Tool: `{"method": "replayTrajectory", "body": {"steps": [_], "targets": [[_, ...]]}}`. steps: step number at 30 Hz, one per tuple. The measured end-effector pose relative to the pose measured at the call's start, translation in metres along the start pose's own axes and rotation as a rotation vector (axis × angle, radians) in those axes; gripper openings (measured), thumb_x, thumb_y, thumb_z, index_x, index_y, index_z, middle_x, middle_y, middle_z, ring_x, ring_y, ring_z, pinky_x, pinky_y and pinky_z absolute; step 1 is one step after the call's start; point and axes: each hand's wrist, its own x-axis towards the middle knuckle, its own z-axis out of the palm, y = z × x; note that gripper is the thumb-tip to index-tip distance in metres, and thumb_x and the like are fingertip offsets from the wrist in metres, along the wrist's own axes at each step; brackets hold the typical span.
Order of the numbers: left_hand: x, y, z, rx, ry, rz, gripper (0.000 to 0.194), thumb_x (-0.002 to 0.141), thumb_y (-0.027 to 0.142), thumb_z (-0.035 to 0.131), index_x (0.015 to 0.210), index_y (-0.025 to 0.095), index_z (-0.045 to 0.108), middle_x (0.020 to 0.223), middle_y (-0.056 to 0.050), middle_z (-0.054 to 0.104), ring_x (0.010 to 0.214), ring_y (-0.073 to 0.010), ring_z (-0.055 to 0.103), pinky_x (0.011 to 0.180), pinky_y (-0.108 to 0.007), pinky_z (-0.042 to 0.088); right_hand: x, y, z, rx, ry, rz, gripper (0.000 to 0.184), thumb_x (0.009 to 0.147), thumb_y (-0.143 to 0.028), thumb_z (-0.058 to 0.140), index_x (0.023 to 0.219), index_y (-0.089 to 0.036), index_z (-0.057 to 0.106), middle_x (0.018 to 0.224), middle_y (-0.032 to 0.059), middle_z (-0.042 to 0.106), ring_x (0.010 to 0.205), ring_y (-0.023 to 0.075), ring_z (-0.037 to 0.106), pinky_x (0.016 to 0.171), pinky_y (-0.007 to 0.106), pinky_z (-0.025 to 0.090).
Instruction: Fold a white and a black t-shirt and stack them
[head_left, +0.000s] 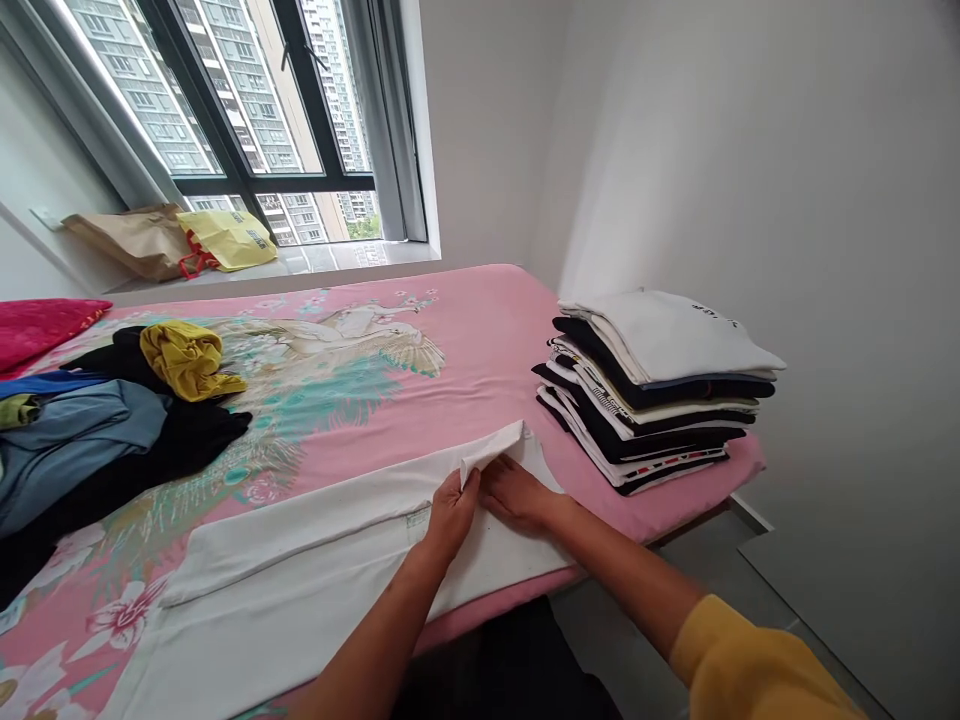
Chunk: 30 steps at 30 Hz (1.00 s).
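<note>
A long white shirt (pixel 300 540) lies along the near edge of the bed, its far side turned over in a lengthwise fold. My left hand (pixel 454 515) pinches the raised fold near the shirt's right end, thumb on top. Close beside it, my right hand (pixel 521 497) grips the same part of the cloth, its fingertips partly hidden under the fold. A small pale green print shows on the shirt just left of my left hand. To the right of both hands stands a tall stack of folded clothes (pixel 645 400), mostly white and black, with a white one on top.
A loose pile of clothes (pixel 97 430) in blue, black and yellow lies at the left of the pink floral bed (pixel 480 340). A brown paper bag (pixel 139 245) and a yellow bag (pixel 229 240) rest on the windowsill. Walls stand behind and to the right.
</note>
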Motion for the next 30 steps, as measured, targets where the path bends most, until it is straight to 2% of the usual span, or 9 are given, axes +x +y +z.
{"method": "replayTrajectory", "body": {"steps": [3, 7, 10, 14, 16, 19, 22, 27, 30], "targets": [[-0.005, -0.009, 0.006, 0.136, -0.044, 0.147, 0.038, 0.09, 0.04, 0.038, 0.112, 0.024, 0.064, 0.123, -0.007, 0.058, 0.118, -0.021, 0.05, 0.103, -0.038, 0.036, 0.021, 0.024, 0.004, -0.011, 0.039, 0.041, 0.046, 0.087, -0.034, 0.044, 0.13, -0.018, 0.048, 0.136, 0.0104, 0.048, 0.13, 0.0251, 0.035, 0.11, 0.047, 0.021], [-0.012, -0.019, 0.016, 0.516, -0.182, 0.237, 0.041, 0.086, 0.033, 0.046, 0.127, 0.03, 0.054, 0.139, -0.01, 0.044, 0.131, -0.0283, 0.036, 0.108, -0.055, 0.019, 0.017, 0.049, 0.002, -0.038, -0.013, 0.078, 0.048, 0.083, -0.037, 0.05, 0.13, -0.025, 0.05, 0.139, 0.0045, 0.046, 0.133, 0.0242, 0.031, 0.113, 0.046, 0.01], [-0.019, -0.014, 0.019, 0.699, -0.255, 0.277, 0.054, 0.082, 0.042, 0.053, 0.134, 0.031, 0.045, 0.145, -0.012, 0.035, 0.134, -0.0319, 0.029, 0.107, -0.06, 0.014, 0.003, 0.058, -0.003, -0.118, -0.086, 0.215, 0.05, 0.086, -0.041, 0.044, 0.134, -0.027, 0.045, 0.144, 0.0048, 0.038, 0.137, 0.0273, 0.021, 0.11, 0.056, -0.003], [-0.019, -0.003, 0.013, 0.709, -0.344, 0.286, 0.068, 0.075, 0.06, 0.055, 0.134, 0.028, 0.045, 0.146, -0.015, 0.032, 0.135, -0.0357, 0.026, 0.106, -0.064, 0.013, -0.009, 0.062, -0.011, -0.186, -0.108, 0.374, 0.05, 0.093, -0.039, 0.025, 0.142, -0.031, 0.029, 0.151, 0.0017, 0.024, 0.14, 0.0242, 0.01, 0.108, 0.059, -0.004], [-0.012, -0.002, 0.007, 0.616, -0.331, 0.277, 0.058, 0.081, 0.059, 0.048, 0.129, 0.026, 0.051, 0.14, -0.013, 0.041, 0.131, -0.0318, 0.035, 0.106, -0.059, 0.021, -0.012, 0.064, -0.013, -0.211, -0.109, 0.425, 0.051, 0.094, -0.039, 0.02, 0.144, -0.03, 0.024, 0.151, 0.0009, 0.023, 0.141, 0.0241, 0.008, 0.109, 0.058, -0.002], [0.007, -0.011, -0.005, 0.462, -0.178, 0.269, 0.037, 0.09, 0.032, 0.037, 0.116, 0.02, 0.06, 0.123, -0.009, 0.059, 0.118, -0.0196, 0.05, 0.103, -0.041, 0.037, -0.015, 0.066, -0.014, -0.237, -0.097, 0.474, 0.054, 0.094, -0.044, 0.019, 0.146, -0.028, 0.02, 0.151, 0.0007, 0.025, 0.141, 0.0268, 0.006, 0.11, 0.057, 0.0], [0.027, -0.026, -0.016, 0.497, -0.121, 0.277, 0.039, 0.085, 0.011, 0.035, 0.11, 0.018, 0.063, 0.119, -0.007, 0.062, 0.118, -0.0167, 0.051, 0.105, -0.036, 0.037, -0.017, 0.069, -0.013, -0.243, -0.086, 0.472, 0.055, 0.094, -0.046, 0.015, 0.146, -0.028, 0.018, 0.15, 0.0, 0.026, 0.14, 0.0269, 0.006, 0.11, 0.056, 0.0], [0.035, -0.043, -0.022, 0.767, -0.232, 0.187, 0.046, 0.092, 0.031, 0.033, 0.135, 0.019, 0.043, 0.143, -0.004, 0.04, 0.135, -0.0217, 0.03, 0.112, -0.05, 0.017, -0.022, 0.076, -0.004, -0.269, -0.031, 0.514, 0.055, 0.094, -0.047, 0.019, 0.145, -0.028, 0.022, 0.15, 0.001, 0.026, 0.14, 0.0258, 0.009, 0.11, 0.056, 0.002], [0.031, -0.045, -0.019, 0.868, -0.234, 0.142, 0.057, 0.091, 0.044, 0.034, 0.141, 0.019, 0.032, 0.149, -0.004, 0.028, 0.138, -0.0219, 0.021, 0.114, -0.049, 0.01, -0.028, 0.081, -0.003, -0.278, 0.109, 0.628, 0.051, 0.093, -0.041, 0.026, 0.139, -0.021, 0.037, 0.145, 0.0067, 0.036, 0.137, 0.0246, 0.02, 0.111, 0.051, 0.01]]}}
